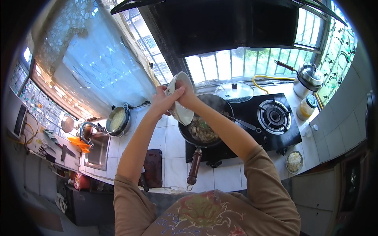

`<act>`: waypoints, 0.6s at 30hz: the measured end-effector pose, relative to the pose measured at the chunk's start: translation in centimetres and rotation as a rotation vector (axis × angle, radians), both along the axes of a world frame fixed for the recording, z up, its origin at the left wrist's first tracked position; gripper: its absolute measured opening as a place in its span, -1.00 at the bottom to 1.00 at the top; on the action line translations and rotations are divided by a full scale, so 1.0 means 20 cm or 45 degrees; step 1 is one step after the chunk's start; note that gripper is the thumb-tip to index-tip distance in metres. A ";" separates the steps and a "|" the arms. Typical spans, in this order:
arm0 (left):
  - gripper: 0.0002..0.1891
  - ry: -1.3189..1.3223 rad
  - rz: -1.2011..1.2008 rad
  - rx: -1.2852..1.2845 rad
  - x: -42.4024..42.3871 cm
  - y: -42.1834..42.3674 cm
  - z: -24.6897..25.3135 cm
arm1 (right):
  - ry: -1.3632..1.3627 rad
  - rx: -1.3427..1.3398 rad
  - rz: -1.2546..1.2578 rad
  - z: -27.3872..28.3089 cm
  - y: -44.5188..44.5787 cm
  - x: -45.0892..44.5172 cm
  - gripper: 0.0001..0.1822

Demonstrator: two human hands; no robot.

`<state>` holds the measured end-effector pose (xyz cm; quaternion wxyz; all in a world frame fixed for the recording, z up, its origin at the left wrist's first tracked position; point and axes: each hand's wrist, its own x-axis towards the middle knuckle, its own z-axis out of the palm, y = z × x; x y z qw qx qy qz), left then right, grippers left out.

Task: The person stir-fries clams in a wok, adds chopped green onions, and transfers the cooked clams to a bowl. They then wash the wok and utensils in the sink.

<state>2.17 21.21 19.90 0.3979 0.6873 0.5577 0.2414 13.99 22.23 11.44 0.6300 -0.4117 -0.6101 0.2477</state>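
A white patterned bowl (185, 113) is tipped on its side above the left rim of a dark frying pan (189, 138). My left hand (163, 101) grips the bowl's outer left side. On its upper part, my right hand (186, 96) holds it too, the thumb pointing towards my left hand. Steam rises from the pan, where sliced food with green pieces (203, 129) lies. A metal spatula (245, 124) leans over the pan's right rim. The pan's brown handle (195, 166) points towards me. My right forearm hides part of the pan.
Right of the pan is a second gas burner (274, 116). A glass lid (234, 91) lies behind. At right stand a pressure cooker (308, 79), a jar (307, 107) and a bowl of rice (293, 162). Leftward are a cutting board (155, 168), a knife (143, 180), a pot (118, 121) and a sink (96, 150).
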 end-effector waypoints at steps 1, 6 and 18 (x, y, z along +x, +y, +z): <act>0.07 -0.076 -0.009 -0.001 0.01 -0.02 0.04 | 0.118 -0.014 0.061 0.00 -0.02 -0.03 -0.78; 0.02 0.034 0.038 0.190 -0.12 0.00 0.03 | -1.604 -0.175 0.070 -0.08 -0.16 0.16 -0.90; -0.05 -0.483 0.015 -0.044 -0.33 -0.17 0.01 | -0.733 0.294 -0.225 0.04 -0.19 0.09 -0.89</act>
